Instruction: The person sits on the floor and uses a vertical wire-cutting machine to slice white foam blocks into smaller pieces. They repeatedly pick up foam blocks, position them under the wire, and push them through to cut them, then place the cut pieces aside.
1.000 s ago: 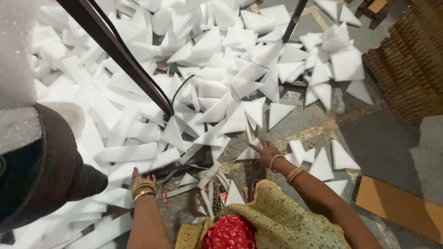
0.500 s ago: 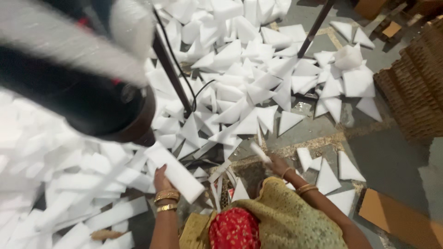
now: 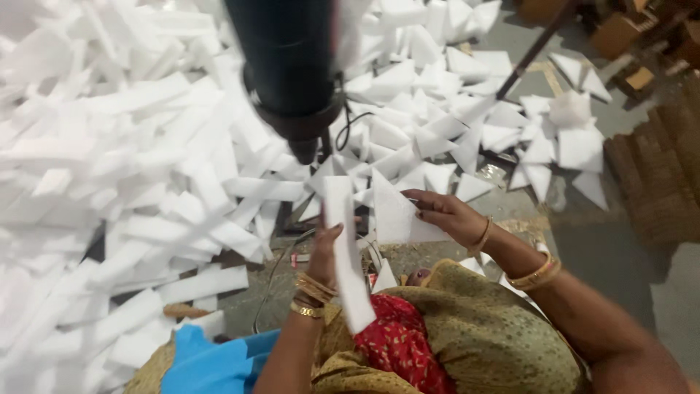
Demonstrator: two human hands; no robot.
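My left hand (image 3: 326, 257) grips a long white foam strip (image 3: 345, 252) that runs upright in front of my body. Just to its right, my right hand (image 3: 446, 214) holds a white triangular foam piece (image 3: 391, 213) by its edge. Both wrists carry gold bangles. The two foam pieces nearly touch in the middle of the view, above my lap of red and olive cloth.
A big heap of white foam strips (image 3: 146, 182) covers the floor on the left, foam triangles (image 3: 503, 131) lie at the back right. A black cylindrical machine part (image 3: 292, 66) hangs blurred overhead, with cables below. Stacked brown cardboard (image 3: 656, 182) stands at right.
The view has swung left. My left hand has lifted a long foam strip off the floor, and my right hand has picked up a foam triangle and brought it toward the strip.
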